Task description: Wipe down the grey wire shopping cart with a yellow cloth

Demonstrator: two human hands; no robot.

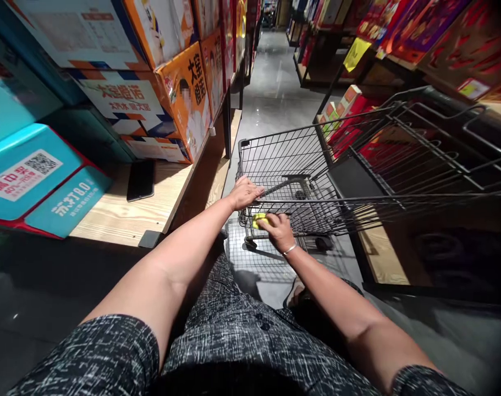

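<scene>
A dark wire shopping cart (pixel 283 140) stands in the aisle in front of me, turned so its handle end points right. My left hand (pixel 245 193) is closed over the top rim at the cart's near left corner. Lower down, my right hand (pixel 280 230) pinches a small bright yellow piece (pixel 260 220), perhaps a cloth or sponge, against the wire side. Fingers cover part of it, so its exact kind is unclear. A pale bracelet circles my right wrist. The visible part of the basket holds no goods.
On the left, a wooden shelf (pixel 122 220) bears orange-and-white cartons (pixel 184 99), teal boxes (pixel 48 176) and a dark phone (pixel 141 180). Shelves with red packages (pixel 351 118) line the right, close behind the cart. The grey floor (pixel 270 71) runs down the aisle.
</scene>
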